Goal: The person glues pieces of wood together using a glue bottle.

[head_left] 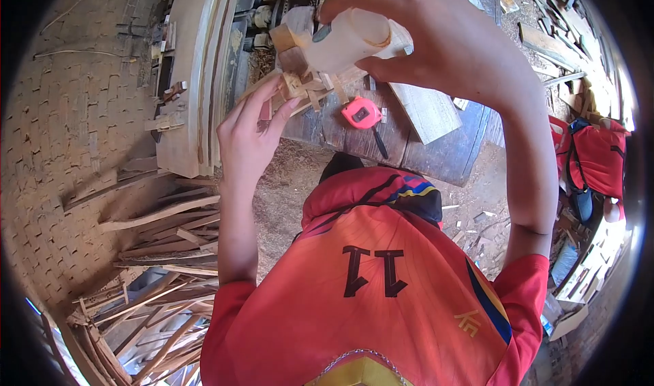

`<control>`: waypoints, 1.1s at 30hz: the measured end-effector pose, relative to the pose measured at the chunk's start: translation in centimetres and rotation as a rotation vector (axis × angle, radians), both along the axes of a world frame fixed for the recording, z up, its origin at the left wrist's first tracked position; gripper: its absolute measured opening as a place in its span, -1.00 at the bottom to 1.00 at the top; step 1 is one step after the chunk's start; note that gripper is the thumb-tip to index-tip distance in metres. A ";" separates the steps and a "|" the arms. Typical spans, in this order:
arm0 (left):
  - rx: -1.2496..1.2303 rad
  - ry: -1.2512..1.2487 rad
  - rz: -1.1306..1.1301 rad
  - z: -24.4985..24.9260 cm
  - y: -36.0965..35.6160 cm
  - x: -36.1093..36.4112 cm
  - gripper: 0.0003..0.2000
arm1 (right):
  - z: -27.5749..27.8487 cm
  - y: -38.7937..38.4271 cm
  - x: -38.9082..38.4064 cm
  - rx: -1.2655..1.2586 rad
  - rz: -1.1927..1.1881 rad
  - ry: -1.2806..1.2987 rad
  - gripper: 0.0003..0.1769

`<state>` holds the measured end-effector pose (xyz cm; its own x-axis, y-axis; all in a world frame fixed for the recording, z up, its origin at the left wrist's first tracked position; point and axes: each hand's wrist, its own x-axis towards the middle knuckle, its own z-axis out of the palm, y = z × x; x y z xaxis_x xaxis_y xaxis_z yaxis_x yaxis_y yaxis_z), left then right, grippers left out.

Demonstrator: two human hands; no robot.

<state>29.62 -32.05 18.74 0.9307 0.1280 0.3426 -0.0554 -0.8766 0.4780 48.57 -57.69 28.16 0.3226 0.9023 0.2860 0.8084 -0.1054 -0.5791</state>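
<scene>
My right hand (443,39) grips a cream plastic bottle (344,42), tilted with its nozzle end down toward a small assembly of wooden pieces (300,86). My left hand (248,134) holds that wooden assembly from below and the left, fingers curled around its edge. Both hands are raised above a dark wooden workbench (436,154). On the bench, just below the wooden pieces, lies a red tape measure (361,112) with a short length of blade out.
A pale plank (426,110) lies on the bench to the right of the tape measure. Long boards (194,79) lean at the left. A heap of wood offcuts (157,250) covers the floor at lower left. A red bag (599,158) sits at the right.
</scene>
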 end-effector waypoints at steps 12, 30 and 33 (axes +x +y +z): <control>0.087 0.058 0.024 0.6 -0.4 0.1 -0.59 | -1.1 -1.9 0.0 -0.017 -0.054 0.009 -0.40; 0.120 0.085 0.009 2.1 0.2 0.5 -0.60 | -0.1 1.1 -0.1 0.151 0.224 -0.295 -0.31; 0.135 0.066 -0.014 2.2 0.2 0.7 -0.60 | 0.7 0.9 -0.3 0.090 0.226 -0.265 -0.33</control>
<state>30.32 -31.86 20.94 0.9533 0.0714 0.2934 -0.0406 -0.9325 0.3588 48.29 -56.77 28.86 0.0221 0.9097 0.4147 0.9288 0.1348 -0.3453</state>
